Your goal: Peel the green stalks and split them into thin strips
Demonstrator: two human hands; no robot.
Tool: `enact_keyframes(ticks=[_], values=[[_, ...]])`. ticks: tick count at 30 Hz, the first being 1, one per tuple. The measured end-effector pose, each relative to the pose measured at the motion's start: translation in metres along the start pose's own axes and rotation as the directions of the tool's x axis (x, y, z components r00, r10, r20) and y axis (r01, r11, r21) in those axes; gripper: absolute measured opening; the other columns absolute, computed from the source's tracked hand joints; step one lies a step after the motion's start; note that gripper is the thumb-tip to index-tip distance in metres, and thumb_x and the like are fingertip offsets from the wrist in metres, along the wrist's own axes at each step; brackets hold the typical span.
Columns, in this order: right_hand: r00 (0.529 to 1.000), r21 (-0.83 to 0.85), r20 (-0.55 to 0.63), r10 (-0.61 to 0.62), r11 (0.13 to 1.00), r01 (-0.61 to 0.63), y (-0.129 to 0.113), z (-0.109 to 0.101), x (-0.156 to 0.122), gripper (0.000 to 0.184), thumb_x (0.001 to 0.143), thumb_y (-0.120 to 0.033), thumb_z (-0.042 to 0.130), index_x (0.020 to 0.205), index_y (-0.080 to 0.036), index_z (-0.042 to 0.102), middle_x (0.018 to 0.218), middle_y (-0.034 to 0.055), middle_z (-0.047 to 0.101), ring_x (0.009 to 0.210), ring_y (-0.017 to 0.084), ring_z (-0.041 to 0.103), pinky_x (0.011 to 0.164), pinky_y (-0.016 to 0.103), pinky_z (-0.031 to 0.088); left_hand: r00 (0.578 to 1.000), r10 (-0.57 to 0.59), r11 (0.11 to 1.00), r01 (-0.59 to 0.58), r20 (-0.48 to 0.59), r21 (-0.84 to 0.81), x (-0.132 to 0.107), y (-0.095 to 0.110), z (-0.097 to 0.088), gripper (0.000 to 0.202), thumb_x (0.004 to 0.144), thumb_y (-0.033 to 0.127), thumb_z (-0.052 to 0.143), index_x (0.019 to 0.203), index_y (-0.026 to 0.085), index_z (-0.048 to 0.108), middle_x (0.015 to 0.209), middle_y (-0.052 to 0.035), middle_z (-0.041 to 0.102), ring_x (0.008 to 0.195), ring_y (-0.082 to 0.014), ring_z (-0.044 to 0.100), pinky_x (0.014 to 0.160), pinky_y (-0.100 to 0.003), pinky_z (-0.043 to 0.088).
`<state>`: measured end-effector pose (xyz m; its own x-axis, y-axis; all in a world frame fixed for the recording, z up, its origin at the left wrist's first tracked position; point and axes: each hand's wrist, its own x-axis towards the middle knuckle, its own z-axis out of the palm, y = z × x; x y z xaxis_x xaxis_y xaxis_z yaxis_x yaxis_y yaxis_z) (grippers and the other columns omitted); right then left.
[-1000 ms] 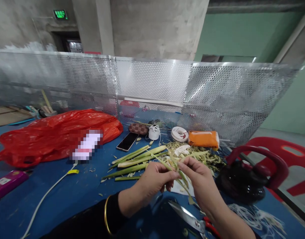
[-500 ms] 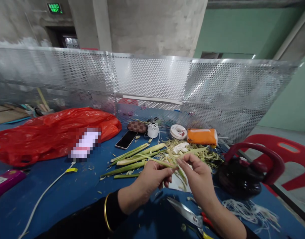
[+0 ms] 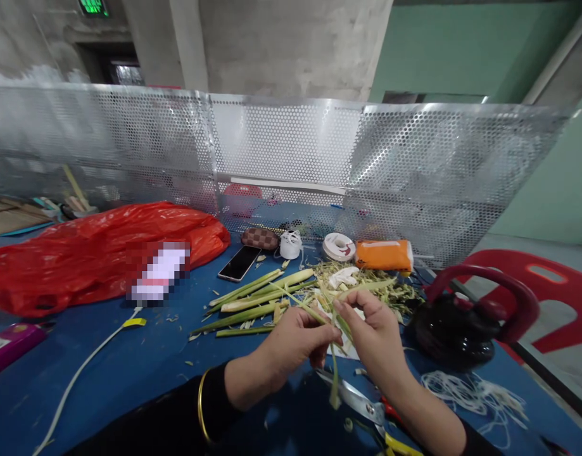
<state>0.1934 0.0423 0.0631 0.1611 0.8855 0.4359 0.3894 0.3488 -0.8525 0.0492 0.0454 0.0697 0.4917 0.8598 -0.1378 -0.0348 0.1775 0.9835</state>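
My left hand (image 3: 291, 345) and my right hand (image 3: 369, 332) are close together above the blue table (image 3: 143, 367), both pinched on a thin green plant stalk (image 3: 304, 305). A narrow leaf strip (image 3: 334, 377) hangs down from between the fingers. Several more green stalks (image 3: 253, 301) lie on the table just beyond my left hand. A heap of peeled leaf scraps (image 3: 390, 292) sits beyond my right hand. Scissors (image 3: 361, 405) with red and yellow handles lie under my right wrist.
A red plastic bag (image 3: 91, 253) fills the left side. A phone (image 3: 238, 263), a checked pouch (image 3: 259, 238), a string spool (image 3: 291, 244), a tape roll (image 3: 338, 246) and an orange pack (image 3: 383, 254) line the perforated metal screen (image 3: 291, 158). A dark kettle (image 3: 466, 316) and white string (image 3: 466, 386) lie right.
Both hands have drawn slightly closer to me with the stalk. A leaf strip now hangs straight down below the fingers. The view has tilted down a little.
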Motion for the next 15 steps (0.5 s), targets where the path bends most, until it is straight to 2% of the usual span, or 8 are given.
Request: enact_keyframes(ticks=[2,4,7,8,10,13,15], values=[[1.000,-0.001,0.022,0.006,1.000,-0.006,0.003,0.000,0.003,0.025,0.079,-0.036,0.059,0.062,-0.020,0.050,0.060,-0.0021,0.049,0.059,0.015,0.045,0.059,0.027,0.037,1.000,-0.015,1.000,0.015,0.010,0.020,0.000,0.002,-0.001,0.019,0.070,0.030,0.064,0.058,0.015,0.062,0.043,0.0040,0.048,0.039,-0.0088,0.044,0.045,-0.023,0.036],[0.992,-0.034,0.115,0.049,0.998,-0.045,0.005,-0.005,0.009,0.031,0.081,-0.040,0.056,0.058,-0.021,0.048,0.055,-0.0032,0.044,0.055,0.014,0.042,0.054,0.026,0.035,0.999,-0.038,0.999,0.038,-0.001,0.021,0.000,0.004,-0.003,0.022,0.070,0.033,0.066,0.059,0.014,0.062,0.046,0.0035,0.050,0.041,-0.0084,0.046,0.045,-0.022,0.036],[0.949,-0.246,0.298,0.102,0.969,-0.026,-0.001,-0.021,0.013,0.045,0.086,-0.047,0.050,0.050,-0.021,0.046,0.046,-0.0035,0.038,0.048,0.013,0.037,0.048,0.026,0.029,0.997,-0.082,0.996,0.082,0.005,-0.029,0.001,0.006,-0.006,0.027,0.072,0.040,0.067,0.071,0.013,0.067,0.053,0.0027,0.054,0.044,-0.0076,0.048,0.045,-0.021,0.037],[0.948,-0.313,0.306,0.086,0.950,0.015,-0.005,-0.026,0.013,0.048,0.086,-0.048,0.050,0.048,-0.021,0.045,0.045,-0.0035,0.037,0.046,0.012,0.036,0.047,0.026,0.028,0.996,-0.090,0.995,0.091,0.020,-0.046,0.001,0.007,-0.007,0.030,0.072,0.042,0.067,0.076,0.012,0.069,0.054,0.0025,0.055,0.044,-0.0072,0.047,0.045,-0.020,0.036],[0.963,-0.342,0.267,-0.025,0.932,0.118,-0.016,-0.036,0.012,0.047,0.089,-0.046,0.049,0.049,-0.020,0.047,0.047,-0.0026,0.040,0.048,0.013,0.038,0.048,0.026,0.030,0.994,-0.095,0.993,0.098,0.055,-0.058,0.001,0.008,-0.009,0.033,0.073,0.044,0.066,0.080,0.012,0.070,0.056,0.0023,0.054,0.044,-0.0064,0.047,0.044,-0.019,0.034],[0.950,-0.345,0.222,-0.221,0.893,0.289,-0.027,-0.038,0.009,0.027,0.089,-0.036,0.051,0.073,-0.020,0.065,0.070,0.0036,0.061,0.068,0.018,0.055,0.063,0.029,0.042,0.986,-0.111,0.994,0.112,0.124,-0.006,0.000,0.008,-0.009,0.029,0.075,0.039,0.063,0.079,0.011,0.071,0.056,0.0015,0.054,0.044,-0.0065,0.047,0.043,-0.019,0.034],[0.929,-0.282,0.310,-0.203,0.913,0.294,-0.028,-0.032,0.008,0.021,0.086,-0.033,0.053,0.081,-0.021,0.070,0.085,0.0067,0.065,0.080,0.020,0.060,0.069,0.031,0.046,0.971,-0.147,0.989,0.143,0.191,0.035,-0.001,0.006,-0.007,0.024,0.075,0.032,0.058,0.079,0.012,0.072,0.057,0.0008,0.055,0.045,-0.0073,0.048,0.043,-0.019,0.036]])
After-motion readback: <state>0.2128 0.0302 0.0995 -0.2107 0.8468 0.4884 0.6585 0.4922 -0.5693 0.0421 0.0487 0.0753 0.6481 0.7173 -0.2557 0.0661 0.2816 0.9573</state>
